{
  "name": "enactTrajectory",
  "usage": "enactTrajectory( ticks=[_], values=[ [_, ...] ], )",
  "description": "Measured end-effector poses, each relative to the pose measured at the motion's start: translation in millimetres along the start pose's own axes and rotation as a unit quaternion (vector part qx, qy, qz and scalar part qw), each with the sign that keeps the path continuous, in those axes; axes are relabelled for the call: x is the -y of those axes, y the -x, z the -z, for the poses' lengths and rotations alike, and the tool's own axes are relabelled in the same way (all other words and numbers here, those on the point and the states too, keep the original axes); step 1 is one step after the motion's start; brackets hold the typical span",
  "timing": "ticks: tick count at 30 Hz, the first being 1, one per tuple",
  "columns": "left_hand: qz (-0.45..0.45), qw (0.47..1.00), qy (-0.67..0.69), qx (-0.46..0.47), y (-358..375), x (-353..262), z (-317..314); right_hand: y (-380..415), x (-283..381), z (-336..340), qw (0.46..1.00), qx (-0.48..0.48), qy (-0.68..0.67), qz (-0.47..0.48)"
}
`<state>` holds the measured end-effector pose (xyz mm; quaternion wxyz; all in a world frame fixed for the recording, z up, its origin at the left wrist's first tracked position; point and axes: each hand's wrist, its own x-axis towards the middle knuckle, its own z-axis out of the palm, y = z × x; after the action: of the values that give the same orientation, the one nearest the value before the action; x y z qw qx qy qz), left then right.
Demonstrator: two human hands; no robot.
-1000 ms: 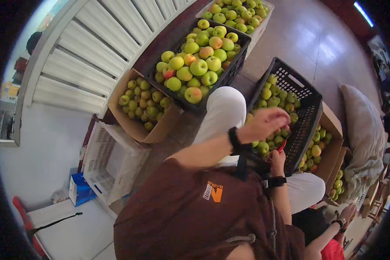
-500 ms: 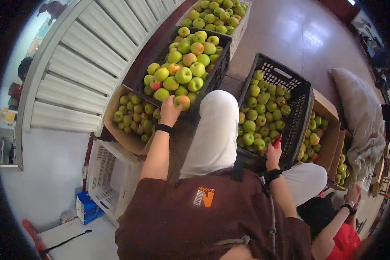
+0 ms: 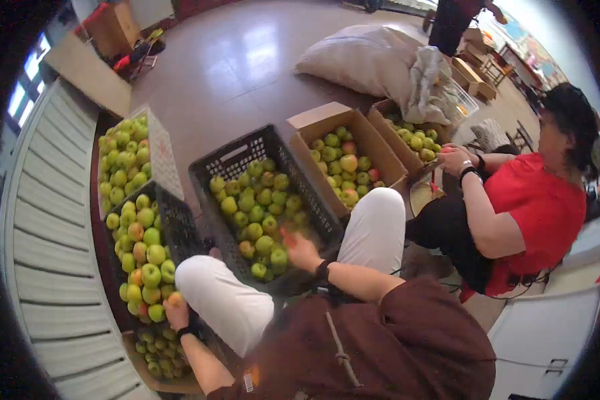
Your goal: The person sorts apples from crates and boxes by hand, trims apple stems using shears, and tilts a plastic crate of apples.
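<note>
My left hand (image 3: 177,315) has its fingers closed round a yellow-red apple (image 3: 174,299) at the near corner of a heaped black crate (image 3: 178,220). Green and blushed apples (image 3: 151,275) fill that crate. Over the near end of a second black crate (image 3: 327,223), my right hand (image 3: 304,253) is closed on a small red tool (image 3: 287,237), smeared by motion. Smaller green apples (image 3: 264,245) lie in this crate, close to the hand. My knees stand beside the two crates.
Cardboard boxes of apples stand at right (image 3: 387,157) and lower left (image 3: 173,385). A white crate (image 3: 163,150) holds more apples. A large sack (image 3: 373,63) lies behind. A person in red (image 3: 533,200) sits at right, hands together. A slatted radiator (image 3: 50,240) lines the left.
My view has swung right, bringing the seated person and the sack further into sight. The left hand stays on an apple at the crate's corner; the right hand still holds the red tool.
</note>
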<state>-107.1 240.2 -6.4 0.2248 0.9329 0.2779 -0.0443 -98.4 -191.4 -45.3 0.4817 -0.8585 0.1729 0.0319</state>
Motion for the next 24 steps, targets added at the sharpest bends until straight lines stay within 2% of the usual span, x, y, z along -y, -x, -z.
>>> enactTrajectory(
  ticks=[2,4,5,6,7,8,9,10,11,12,15,18,21,24],
  values=[
    [0.024,0.996,0.041,-0.076,12.4,-5.5,4.2,7.4,25.9,20.4,0.999,0.013,-0.010,-0.045],
    [-0.016,0.971,0.193,-0.139,20.1,1.3,8.5,4.5,16.4,11.5,0.998,0.015,-0.017,-0.050],
    [-0.092,0.940,0.300,-0.132,13.3,12.8,10.9,11.1,34.5,24.8,0.999,0.003,0.018,-0.026],
    [-0.031,0.846,0.527,-0.075,44.0,-23.1,38.6,15.6,44.8,25.5,0.999,0.005,-0.017,-0.030],
    [-0.030,0.808,0.584,-0.068,54.4,-36.0,53.9,9.1,36.1,21.4,0.996,0.054,-0.006,-0.072],
    [-0.067,0.799,0.593,-0.072,64.7,-49.1,65.3,0.3,6.5,8.1,0.998,0.048,0.014,-0.042],
    [-0.121,0.807,0.571,-0.087,74.9,-60.6,75.1,9.5,25.2,18.7,0.997,0.064,-0.031,0.005],
    [-0.167,0.806,0.559,-0.096,88.7,-67.8,84.2,2.5,9.8,9.7,0.999,0.027,-0.037,0.009],
    [-0.198,0.765,0.608,-0.081,96.5,-75.1,92.7,-2.0,-2.5,6.8,0.996,0.051,-0.071,0.024],
    [-0.171,0.575,0.799,0.045,103.5,-98.0,111.5,-8.1,-3.2,6.5,0.992,0.061,-0.102,0.028],
    [-0.209,0.576,0.788,0.054,120.9,-117.1,122.7,-1.3,14.0,24.2,0.997,0.077,-0.023,-0.020],
    [-0.243,0.593,0.766,0.044,120.2,-130.9,124.0,-6.3,2.8,20.7,0.997,0.048,-0.030,0.045],
    [-0.204,0.584,0.785,0.041,116.9,-123.1,117.7,-1.9,15.5,20.3,0.998,0.050,0.004,0.032],
    [-0.205,0.574,0.790,0.059,112.9,-118.4,113.7,-4.4,13.5,21.9,0.997,0.075,0.013,0.018]
  ],
)
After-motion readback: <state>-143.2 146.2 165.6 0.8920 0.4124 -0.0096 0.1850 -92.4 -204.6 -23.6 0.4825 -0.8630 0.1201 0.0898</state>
